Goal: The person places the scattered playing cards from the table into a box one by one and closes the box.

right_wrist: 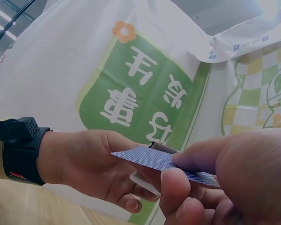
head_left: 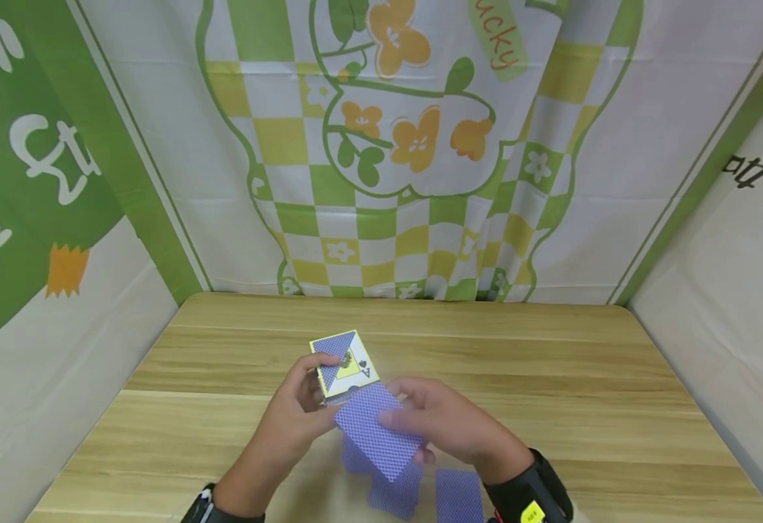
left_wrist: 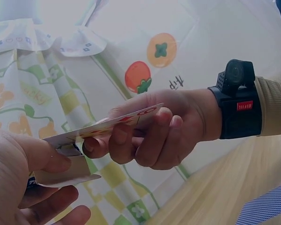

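Observation:
My left hand (head_left: 290, 414) grips a playing-card box (head_left: 355, 359) with a yellow-edged ace design, its end tilted toward me. In the left wrist view a flap stands out at the box's (left_wrist: 65, 171) open end. Between thumb and fingers, my right hand (head_left: 447, 418) pinches a playing card (head_left: 368, 428), blue patterned back up, overlapping the box's near end. Red marks show on the card's (left_wrist: 103, 124) underside in the left wrist view. Whether more than one card is held, I cannot tell. Below the hands, blue-backed cards (head_left: 397, 494) lie on the table, partly covered.
Another blue-backed card (head_left: 458, 494) lies near the right wrist, at the bottom of the head view. The wooden table (head_left: 551, 363) runs back to a patterned curtain (head_left: 414, 240). Printed cloth walls (head_left: 120, 305) stand on both sides.

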`<action>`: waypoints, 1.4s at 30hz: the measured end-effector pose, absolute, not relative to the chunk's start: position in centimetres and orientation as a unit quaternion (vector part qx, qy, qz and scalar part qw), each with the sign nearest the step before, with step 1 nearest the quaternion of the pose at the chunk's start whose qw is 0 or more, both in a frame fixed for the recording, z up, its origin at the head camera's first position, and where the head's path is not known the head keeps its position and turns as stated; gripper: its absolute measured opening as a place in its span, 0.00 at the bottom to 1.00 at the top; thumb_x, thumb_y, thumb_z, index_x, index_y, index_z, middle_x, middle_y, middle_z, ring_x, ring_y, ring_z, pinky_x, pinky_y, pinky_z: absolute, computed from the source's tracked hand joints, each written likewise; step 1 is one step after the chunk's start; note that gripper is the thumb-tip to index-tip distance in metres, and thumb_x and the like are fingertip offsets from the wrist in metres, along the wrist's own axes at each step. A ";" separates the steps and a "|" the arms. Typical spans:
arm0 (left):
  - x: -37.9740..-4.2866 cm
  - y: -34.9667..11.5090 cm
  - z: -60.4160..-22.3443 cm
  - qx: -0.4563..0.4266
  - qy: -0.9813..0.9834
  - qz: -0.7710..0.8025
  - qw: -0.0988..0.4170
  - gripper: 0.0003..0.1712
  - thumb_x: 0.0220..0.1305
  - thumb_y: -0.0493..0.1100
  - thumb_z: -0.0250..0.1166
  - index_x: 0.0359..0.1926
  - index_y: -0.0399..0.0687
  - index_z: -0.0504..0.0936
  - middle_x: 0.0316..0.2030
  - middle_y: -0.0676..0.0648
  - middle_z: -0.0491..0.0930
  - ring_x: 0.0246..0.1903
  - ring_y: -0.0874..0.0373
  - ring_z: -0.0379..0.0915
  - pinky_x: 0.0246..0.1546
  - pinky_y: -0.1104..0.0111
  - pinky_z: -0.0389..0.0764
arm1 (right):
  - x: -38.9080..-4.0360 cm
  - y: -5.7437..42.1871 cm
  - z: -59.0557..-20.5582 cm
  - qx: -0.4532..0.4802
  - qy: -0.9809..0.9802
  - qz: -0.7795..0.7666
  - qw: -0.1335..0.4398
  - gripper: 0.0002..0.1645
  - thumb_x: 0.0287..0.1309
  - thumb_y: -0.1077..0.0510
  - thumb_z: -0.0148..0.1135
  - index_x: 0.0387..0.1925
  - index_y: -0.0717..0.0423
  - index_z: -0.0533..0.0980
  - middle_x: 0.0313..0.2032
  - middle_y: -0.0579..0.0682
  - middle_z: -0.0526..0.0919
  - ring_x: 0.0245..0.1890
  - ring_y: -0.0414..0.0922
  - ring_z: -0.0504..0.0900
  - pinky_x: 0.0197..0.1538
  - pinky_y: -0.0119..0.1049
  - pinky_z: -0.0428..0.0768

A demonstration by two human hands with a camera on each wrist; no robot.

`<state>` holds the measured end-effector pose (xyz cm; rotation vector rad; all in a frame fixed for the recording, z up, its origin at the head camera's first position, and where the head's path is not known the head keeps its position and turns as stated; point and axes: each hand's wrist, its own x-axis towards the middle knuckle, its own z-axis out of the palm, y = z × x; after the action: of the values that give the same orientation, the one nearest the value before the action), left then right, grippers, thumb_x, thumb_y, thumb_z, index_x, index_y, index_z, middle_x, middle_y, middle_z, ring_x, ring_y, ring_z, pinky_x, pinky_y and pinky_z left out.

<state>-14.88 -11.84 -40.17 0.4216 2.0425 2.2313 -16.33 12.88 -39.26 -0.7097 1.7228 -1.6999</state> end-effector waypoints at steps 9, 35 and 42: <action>-14.8 -11.6 -40.4 0.118 0.683 0.721 0.008 0.36 0.51 0.21 0.64 0.62 0.39 0.66 0.62 0.32 0.71 0.58 0.46 0.73 0.51 0.65 0.82 | -16.0 12.0 -39.7 -0.251 0.609 -0.687 0.307 0.20 0.74 0.58 0.55 0.60 0.66 0.68 0.31 0.54 0.85 0.19 0.39 0.79 0.21 0.30 0.78; -14.9 -11.4 -40.7 0.128 0.683 0.719 0.000 0.39 0.47 0.18 0.60 0.63 0.39 0.65 0.62 0.32 0.71 0.55 0.52 0.76 0.50 0.64 0.83 | -15.4 11.3 -39.2 -0.249 0.560 -0.736 0.288 0.60 0.57 0.69 0.69 0.80 0.49 0.43 0.62 0.68 0.71 0.38 0.50 0.86 0.43 0.43 0.87; -14.8 -11.4 -40.7 0.132 0.676 0.725 0.012 0.39 0.47 0.18 0.60 0.63 0.38 0.65 0.61 0.32 0.71 0.55 0.49 0.76 0.50 0.63 0.83 | -15.3 11.1 -39.3 -0.249 0.622 -0.705 0.232 0.55 0.61 0.68 0.67 0.80 0.49 0.46 0.47 0.61 0.81 0.30 0.45 0.85 0.33 0.39 0.87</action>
<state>-14.82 -11.44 -40.70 0.4109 2.1090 2.2591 -15.30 11.14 -39.31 -0.6840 1.7100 -1.9388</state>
